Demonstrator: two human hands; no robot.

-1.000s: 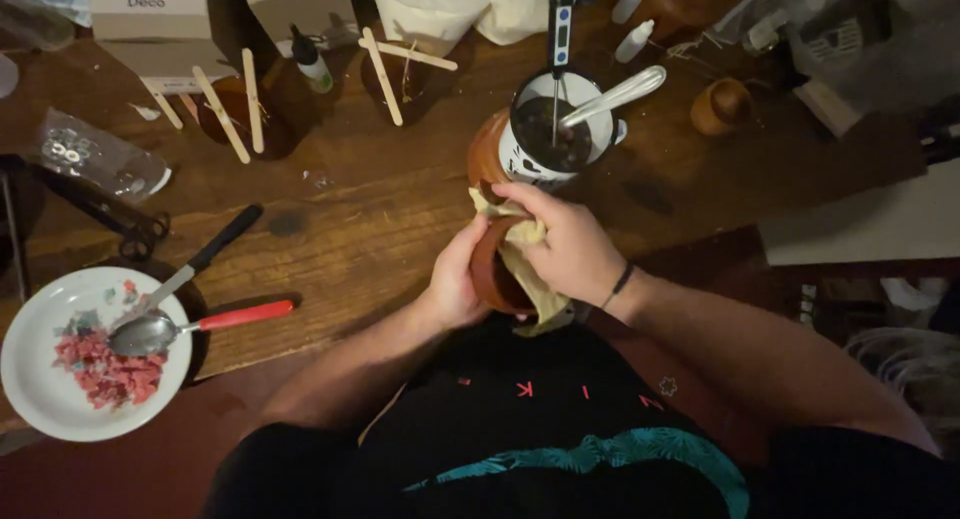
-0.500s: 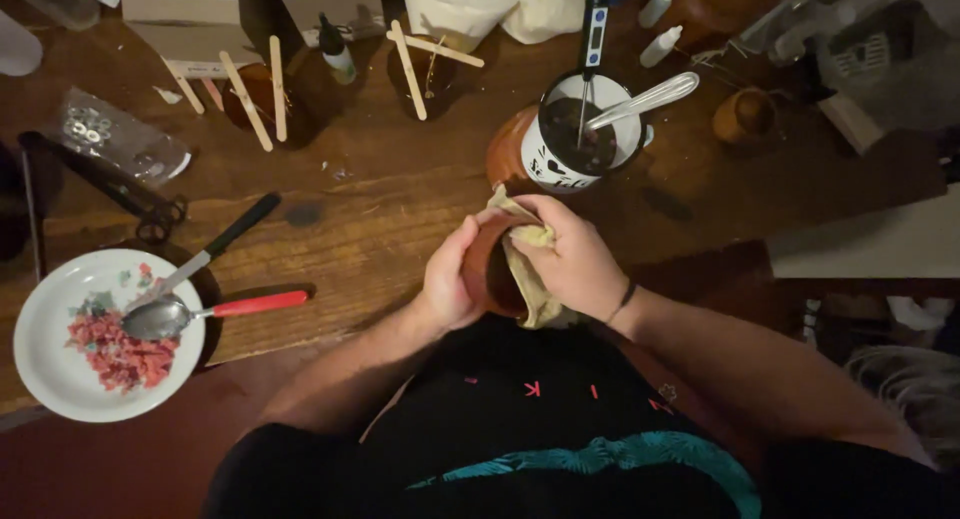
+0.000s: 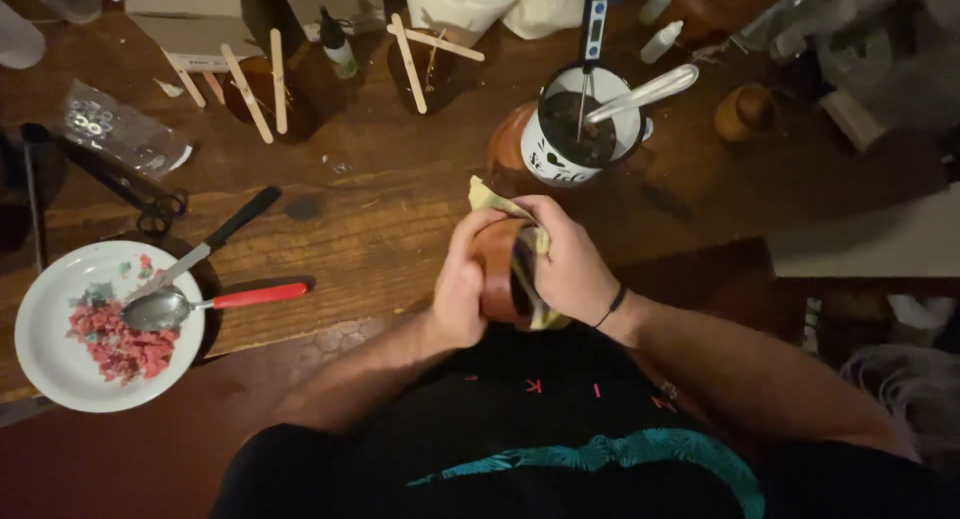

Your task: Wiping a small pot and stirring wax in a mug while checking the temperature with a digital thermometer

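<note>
My left hand [image 3: 460, 284] grips a small brown clay pot [image 3: 497, 272] from its left side, just off the wooden table's near edge. My right hand [image 3: 572, 264] presses a yellowish cloth [image 3: 495, 195] against the pot's mouth and right side; one cloth corner sticks up above the fingers, another hangs under my right palm. The pot's inside is hidden by the cloth and my fingers.
A white mug [image 3: 578, 139] holding dark liquid, a thermometer and a metal spoon stands just behind. A white plate [image 3: 45, 349] of red bits bears a red-handled spoon [image 3: 205, 303]. Black-handled knife [image 3: 215, 241], wooden sticks [image 3: 245, 79], dropper bottles [image 3: 338, 41], boxes, scissors.
My left hand has wrapped further round the pot and turned it. The cloth's corner has risen above my right hand's fingers. The view has shifted slightly.
</note>
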